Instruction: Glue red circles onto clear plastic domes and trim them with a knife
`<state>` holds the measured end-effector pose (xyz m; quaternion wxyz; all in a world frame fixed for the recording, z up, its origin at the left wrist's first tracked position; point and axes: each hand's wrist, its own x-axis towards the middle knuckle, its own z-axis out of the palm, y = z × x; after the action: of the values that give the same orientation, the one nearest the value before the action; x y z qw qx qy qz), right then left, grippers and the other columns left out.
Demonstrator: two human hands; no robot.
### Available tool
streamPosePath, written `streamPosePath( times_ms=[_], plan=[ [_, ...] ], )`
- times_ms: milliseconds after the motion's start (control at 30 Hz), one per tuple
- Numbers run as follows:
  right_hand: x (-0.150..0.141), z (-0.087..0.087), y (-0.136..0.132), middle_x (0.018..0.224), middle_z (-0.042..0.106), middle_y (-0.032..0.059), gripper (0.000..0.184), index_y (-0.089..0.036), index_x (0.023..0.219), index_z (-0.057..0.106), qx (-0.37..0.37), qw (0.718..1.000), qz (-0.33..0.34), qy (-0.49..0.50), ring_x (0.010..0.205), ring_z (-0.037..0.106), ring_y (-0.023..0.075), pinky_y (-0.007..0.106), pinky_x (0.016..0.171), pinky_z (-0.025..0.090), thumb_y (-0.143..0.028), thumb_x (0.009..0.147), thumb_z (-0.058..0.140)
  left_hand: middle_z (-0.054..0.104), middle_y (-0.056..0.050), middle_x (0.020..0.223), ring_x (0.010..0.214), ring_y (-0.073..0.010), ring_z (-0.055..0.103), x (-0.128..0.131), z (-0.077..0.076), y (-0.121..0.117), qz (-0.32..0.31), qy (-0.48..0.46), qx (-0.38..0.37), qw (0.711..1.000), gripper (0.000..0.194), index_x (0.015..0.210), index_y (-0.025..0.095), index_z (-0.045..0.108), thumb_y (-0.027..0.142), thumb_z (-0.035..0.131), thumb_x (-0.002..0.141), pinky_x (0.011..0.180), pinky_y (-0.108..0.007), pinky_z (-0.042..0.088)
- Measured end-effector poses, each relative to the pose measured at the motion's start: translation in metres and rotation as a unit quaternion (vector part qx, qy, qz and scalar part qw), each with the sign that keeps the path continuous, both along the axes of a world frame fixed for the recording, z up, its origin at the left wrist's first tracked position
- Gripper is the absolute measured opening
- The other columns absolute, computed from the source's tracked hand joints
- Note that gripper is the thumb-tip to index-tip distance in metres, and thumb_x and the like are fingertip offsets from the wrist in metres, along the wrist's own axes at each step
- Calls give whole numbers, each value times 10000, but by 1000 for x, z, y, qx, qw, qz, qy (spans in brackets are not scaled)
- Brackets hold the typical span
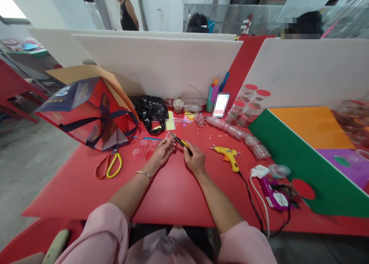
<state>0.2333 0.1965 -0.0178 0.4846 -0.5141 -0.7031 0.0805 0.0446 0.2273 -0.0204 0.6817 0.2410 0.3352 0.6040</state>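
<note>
Over the middle of the red table (pixel 170 195), my left hand (pixel 164 151) pinches a small clear plastic piece (pixel 170 136); its exact shape is too small to make out. A yellow and black utility knife (pixel 183 144) is gripped in my right hand (pixel 195 158). Its tip points up and left, meeting or almost meeting the plastic. Just left of my left hand lie round clear plastic pieces (pixel 138 153) and a red disc (pixel 149 155), partly hidden by the hand. To the right of my right hand rests a yellow glue gun (pixel 228 155).
Scissors (pixel 114 165) and a large gift bag (pixel 95 114) lie left, beside a black plastic bag (pixel 152 110). Stacked clear cups (pixel 230 128), red-lidded jars (pixel 250 102) and a phone (pixel 221 105) stand behind. A power cord (pixel 250 195), purple box (pixel 273 194) and green board (pixel 302 164) occupy the right.
</note>
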Motion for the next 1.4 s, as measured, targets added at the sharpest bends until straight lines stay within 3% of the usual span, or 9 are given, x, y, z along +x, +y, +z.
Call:
streamPosePath(
  times_ms=[133, 300, 433, 600, 767, 933, 1067, 1233, 1400],
  plan=[
    [0, 0, 0, 1225, 781, 86, 384, -244, 1358, 692, -12, 999, -36, 23, 1110, 746, 216, 350, 1018, 570, -390, 1049, 516, 750, -80, 929, 821, -166, 725, -1, 0, 0, -7, -6, 4, 1000, 367, 961, 157, 662, 386, 896, 793, 729, -278, 567],
    [0, 0, -2, 1207, 787, 74, 368, -248, 1354, 692, 0, 1000, 4, -1, 1073, 755, 212, 336, 999, 575, -367, 1042, 537, 741, -74, 912, 829, -166, 721, -1, 1, -2, -3, 6, 1, 1000, 387, 973, 149, 677, 403, 900, 784, 727, -267, 566],
    [0, 0, -1, 1214, 785, 83, 375, -243, 1358, 688, -2, 999, -40, 12, 1087, 756, 222, 352, 998, 581, -375, 1047, 525, 742, -75, 907, 811, -165, 719, 0, 3, -3, -13, 8, -2, 1000, 360, 940, 150, 670, 396, 891, 797, 726, -278, 570],
    [-1, 1, -2, 1225, 782, 71, 368, -265, 1372, 678, 4, 1000, 19, -2, 1077, 757, 208, 335, 993, 584, -344, 1038, 544, 741, -60, 909, 821, -154, 725, -1, 3, -2, -3, 5, -15, 1000, 373, 963, 145, 689, 378, 911, 775, 729, -259, 571],
    [-1, -1, -1, 1169, 794, 80, 353, -240, 1331, 699, -1, 999, -31, 12, 1043, 762, 226, 353, 964, 589, -370, 1037, 552, 734, -62, 907, 818, -151, 716, -2, 1, -2, -10, 3, -14, 1000, 364, 966, 149, 685, 390, 896, 793, 726, -260, 571],
    [0, -3, 1, 1172, 794, 80, 357, -246, 1324, 704, -13, 1000, -20, 4, 1045, 762, 223, 347, 964, 591, -386, 1037, 545, 732, -70, 897, 811, -160, 709, -2, 1, -3, -12, 7, -6, 1000, 372, 959, 154, 678, 406, 895, 792, 707, -266, 564],
    [0, -2, 1, 1180, 794, 79, 349, -240, 1305, 715, -13, 998, -56, 19, 1056, 763, 230, 358, 972, 588, -391, 1037, 550, 743, -82, 918, 803, -163, 710, -1, 2, -3, -23, 12, -2, 1000, 361, 960, 153, 675, 407, 881, 807, 709, -273, 554],
    [0, -1, -1, 1170, 796, 80, 350, -236, 1315, 712, -9, 1000, -15, -1, 1039, 764, 218, 333, 958, 581, -375, 1033, 558, 742, -75, 920, 812, -163, 716, -1, 1, -4, -7, 12, -4, 1000, 374, 962, 147, 681, 397, 898, 788, 708, -271, 563],
    [-1, -1, 1, 1201, 790, 77, 365, -225, 1306, 716, -32, 997, -57, 40, 1089, 755, 218, 332, 989, 570, -405, 1041, 540, 744, -85, 920, 805, -164, 715, -2, 0, -3, -17, 14, -4, 1000, 377, 980, 143, 678, 414, 877, 811, 714, -275, 566]
  ],
)
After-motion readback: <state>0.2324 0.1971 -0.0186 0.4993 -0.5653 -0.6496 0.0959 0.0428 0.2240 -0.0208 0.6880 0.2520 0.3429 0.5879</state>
